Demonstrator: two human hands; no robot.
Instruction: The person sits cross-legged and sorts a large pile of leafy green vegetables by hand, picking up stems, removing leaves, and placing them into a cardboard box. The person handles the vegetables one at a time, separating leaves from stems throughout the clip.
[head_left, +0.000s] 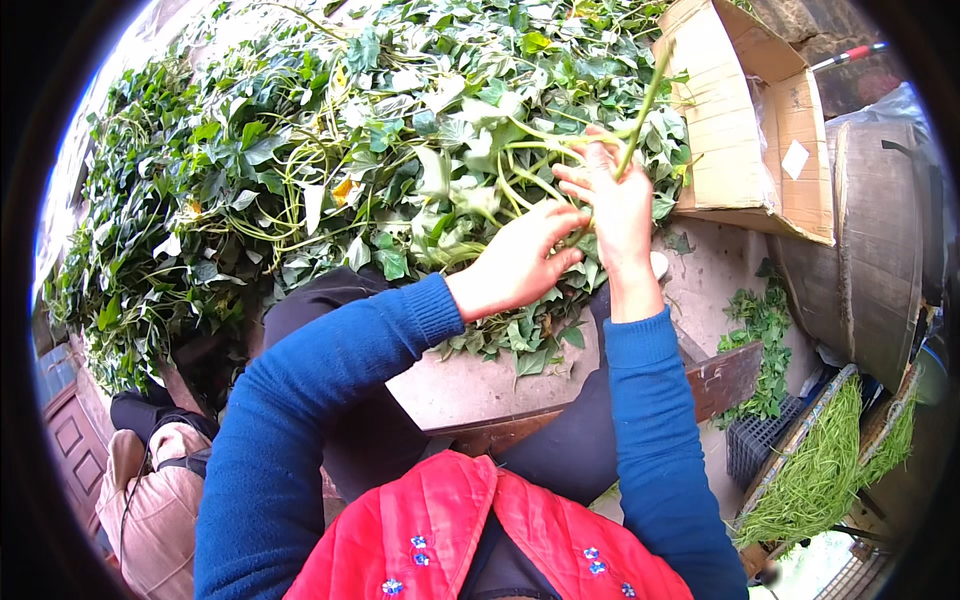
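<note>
My right hand (619, 199) holds a thick green vine stem (643, 120), which slants up and right past the fingers. My left hand (525, 259) is just left of it, its thumb and fingers closed around the lower end of the vine at the leaf stalks. Long pale leaf stalks (517, 180) spread leftward from between the hands, with leaves at their ends. Beneath and beyond both hands lies a big heap of leafy green vines (300, 165), with a few yellowed leaves in it. The left fingertips are partly hidden.
An open cardboard box (720, 120) stands right of the heap. Lower right, a container holds cut green stalks (810, 472), beside a dark plastic crate (757, 442). A wooden board (724, 379) is near my right forearm. Another person (161, 480) in a pink top sits lower left.
</note>
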